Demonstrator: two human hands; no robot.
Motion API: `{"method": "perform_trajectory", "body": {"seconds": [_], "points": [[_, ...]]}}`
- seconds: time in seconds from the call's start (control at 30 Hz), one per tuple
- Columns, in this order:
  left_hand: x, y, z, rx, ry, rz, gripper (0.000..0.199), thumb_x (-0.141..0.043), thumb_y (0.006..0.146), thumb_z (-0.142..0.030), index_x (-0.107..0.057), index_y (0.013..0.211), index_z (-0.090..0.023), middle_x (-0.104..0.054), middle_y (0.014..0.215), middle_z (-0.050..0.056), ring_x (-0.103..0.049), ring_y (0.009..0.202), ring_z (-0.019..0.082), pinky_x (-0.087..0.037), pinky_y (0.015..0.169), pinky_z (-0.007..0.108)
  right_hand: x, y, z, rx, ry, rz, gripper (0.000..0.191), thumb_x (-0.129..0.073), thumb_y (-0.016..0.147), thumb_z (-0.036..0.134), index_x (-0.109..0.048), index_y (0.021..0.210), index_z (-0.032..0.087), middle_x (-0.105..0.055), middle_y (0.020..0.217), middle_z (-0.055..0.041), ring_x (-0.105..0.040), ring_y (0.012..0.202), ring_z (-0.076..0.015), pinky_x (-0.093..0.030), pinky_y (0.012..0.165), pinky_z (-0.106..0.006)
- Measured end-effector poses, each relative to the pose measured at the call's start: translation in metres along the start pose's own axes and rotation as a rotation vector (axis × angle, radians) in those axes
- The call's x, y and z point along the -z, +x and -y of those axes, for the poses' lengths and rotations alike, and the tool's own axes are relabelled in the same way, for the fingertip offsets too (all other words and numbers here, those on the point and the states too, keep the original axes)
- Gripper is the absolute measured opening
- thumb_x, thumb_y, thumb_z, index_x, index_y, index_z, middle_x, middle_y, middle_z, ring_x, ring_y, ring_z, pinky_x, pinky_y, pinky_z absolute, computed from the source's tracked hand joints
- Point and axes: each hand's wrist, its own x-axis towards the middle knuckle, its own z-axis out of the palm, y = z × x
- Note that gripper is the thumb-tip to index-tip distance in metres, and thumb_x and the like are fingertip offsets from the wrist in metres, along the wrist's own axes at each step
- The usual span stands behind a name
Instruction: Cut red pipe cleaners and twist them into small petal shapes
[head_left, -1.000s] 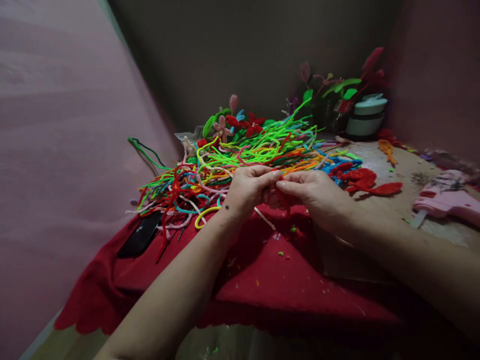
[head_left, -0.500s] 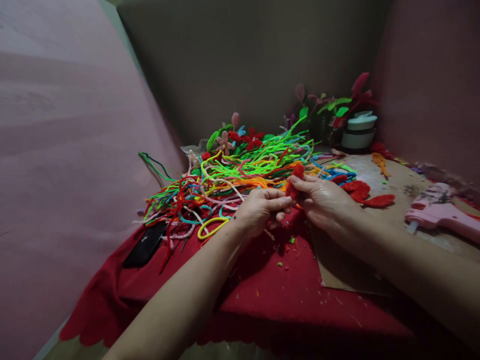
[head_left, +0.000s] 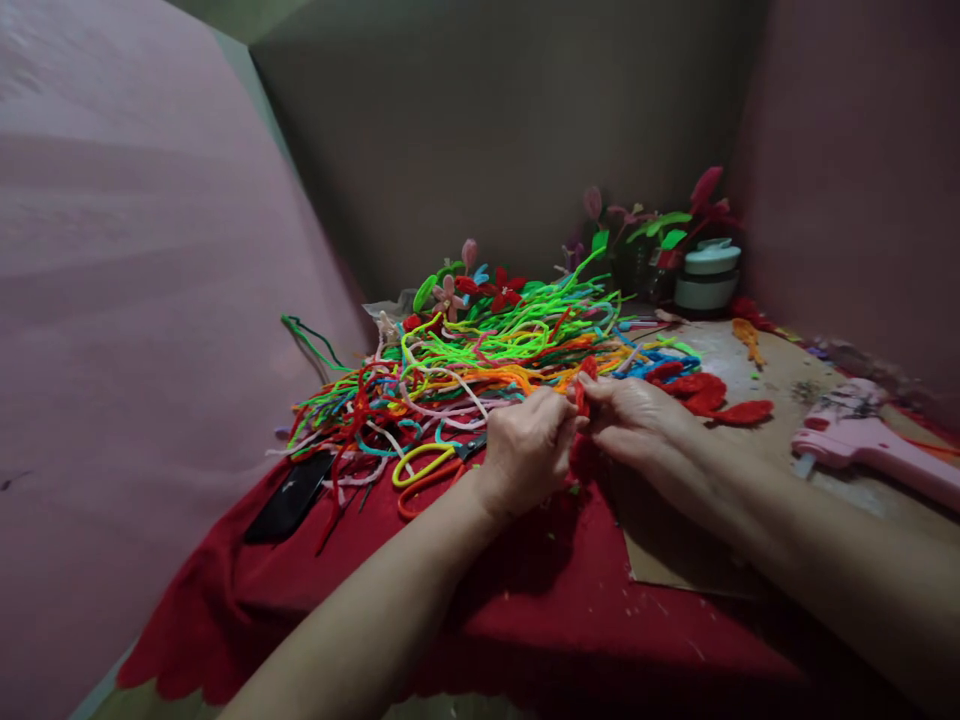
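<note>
Between my hands is a red pipe cleaner piece (head_left: 586, 385), a small fuzzy loop partly covered by the fingers. My right hand (head_left: 637, 410) pinches it between thumb and fingers. My left hand (head_left: 529, 440) is closed at the piece's near end, its fingers curled and turned away from me. Just behind the hands lies a large heap of coloured pipe cleaners (head_left: 487, 350). Scissors (head_left: 431, 472) with yellow and orange handles rest left of my left hand. Red fuzzy petal shapes (head_left: 709, 393) lie beyond my right hand.
A pink glue gun (head_left: 855, 430) lies on the cardboard (head_left: 675, 550) at right. A black phone (head_left: 289, 500) sits at the left of the red tablecloth (head_left: 525, 620). Behind stand pipe cleaner flowers (head_left: 504, 285) and a lidded container (head_left: 707, 280).
My left hand has turned over and curled more tightly beside the red piece. More of the scissors shows now. The view has shifted slightly.
</note>
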Motion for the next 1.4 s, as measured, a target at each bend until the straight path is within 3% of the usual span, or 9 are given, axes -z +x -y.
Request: {"method": "perform_trajectory", "body": {"seconds": [0.17,0.3,0.37,0.43,0.63,0.77,0.97,1.2,1.4], "points": [[0.013,-0.002,-0.004,-0.251,0.050,0.002,0.015,-0.050,0.084,-0.017,-0.052,0.069,-0.016,-0.052,0.061,0.000,-0.045,0.055,0.009,-0.037,0.054,0.023,-0.008,-0.003,0.011,-0.143,0.066,-0.193,0.029,-0.048,0.080,0.001,-0.050,0.056,0.018,-0.049,0.049,0.0018,-0.042,0.042,-0.0093,-0.039,0.042,-0.023],[0.021,0.005,-0.006,-0.154,-0.134,-0.138,0.006,-0.051,0.084,-0.012,-0.054,0.080,-0.015,-0.055,0.069,0.000,-0.050,0.063,0.009,-0.043,0.060,0.020,-0.010,-0.003,0.023,-0.187,0.118,-0.264,0.027,-0.045,0.083,0.003,-0.052,0.061,0.017,-0.051,0.051,0.0017,-0.045,0.043,-0.0085,-0.042,0.045,-0.022],[0.018,0.008,0.002,-0.089,-0.090,-0.209,0.011,-0.051,0.085,-0.011,-0.057,0.092,-0.016,-0.057,0.077,0.001,-0.053,0.070,0.009,-0.046,0.066,0.021,-0.010,-0.005,0.024,-0.214,0.147,-0.233,0.023,-0.048,0.082,0.004,-0.054,0.064,0.017,-0.054,0.054,0.0011,-0.049,0.046,-0.0090,-0.043,0.047,-0.022],[0.013,0.009,0.014,-0.140,-0.037,-0.159,0.018,-0.053,0.084,-0.011,-0.059,0.099,-0.018,-0.057,0.088,0.003,-0.056,0.078,0.010,-0.047,0.069,0.021,-0.010,-0.007,0.021,-0.252,0.177,-0.158,0.021,-0.050,0.079,0.004,-0.055,0.064,0.017,-0.056,0.056,0.0003,-0.050,0.048,-0.0096,-0.044,0.048,-0.023],[0.010,0.007,0.025,-0.317,0.018,-0.010,0.014,-0.052,0.084,-0.011,-0.062,0.088,-0.020,-0.054,0.088,0.002,-0.052,0.074,0.008,-0.044,0.062,0.018,-0.012,-0.012,0.009,-0.327,0.173,-0.112,0.020,-0.053,0.070,-0.001,-0.056,0.060,0.015,-0.055,0.057,-0.0002,-0.048,0.050,-0.0085,-0.042,0.051,-0.021],[0.022,0.012,0.017,-0.227,-0.161,0.083,0.012,-0.049,0.087,-0.014,-0.060,0.084,-0.017,-0.062,0.092,0.004,-0.058,0.083,0.010,-0.046,0.074,0.021,-0.013,-0.016,0.009,-0.293,0.068,-0.129,0.019,-0.052,0.065,-0.003,-0.056,0.057,0.013,-0.052,0.055,0.0017,-0.044,0.050,-0.0069,-0.035,0.048,-0.020],[0.035,0.019,0.013,-0.033,-0.354,-0.020,0.005,-0.060,0.081,-0.020,-0.063,0.080,-0.017,-0.063,0.074,0.001,-0.057,0.070,0.010,-0.046,0.067,0.022,-0.011,-0.017,0.010,-0.155,-0.169,-0.011,0.016,-0.056,0.060,0.007,-0.052,0.047,0.015,-0.043,0.047,0.0025,-0.037,0.049,-0.0087,-0.027,0.047,-0.024],[0.047,0.021,0.012,-0.090,-0.052,0.093,0.009,-0.056,0.080,-0.016,-0.063,0.074,-0.015,-0.060,0.071,0.002,-0.052,0.064,0.010,-0.040,0.060,0.022,-0.003,-0.015,0.008,-0.005,-0.410,0.169,0.016,-0.054,0.056,0.009,-0.051,0.043,0.017,-0.045,0.045,0.0014,-0.038,0.048,-0.0099,-0.030,0.048,-0.026],[0.045,0.020,0.015,-0.167,0.183,0.152,0.011,-0.051,0.081,-0.015,-0.060,0.073,-0.015,-0.059,0.073,0.003,-0.052,0.070,0.012,-0.041,0.065,0.024,0.000,-0.016,0.010,-0.002,-0.552,0.223,0.017,-0.056,0.060,0.012,-0.053,0.044,0.018,-0.046,0.043,0.0017,-0.037,0.044,-0.0092,-0.029,0.045,-0.025]]}}
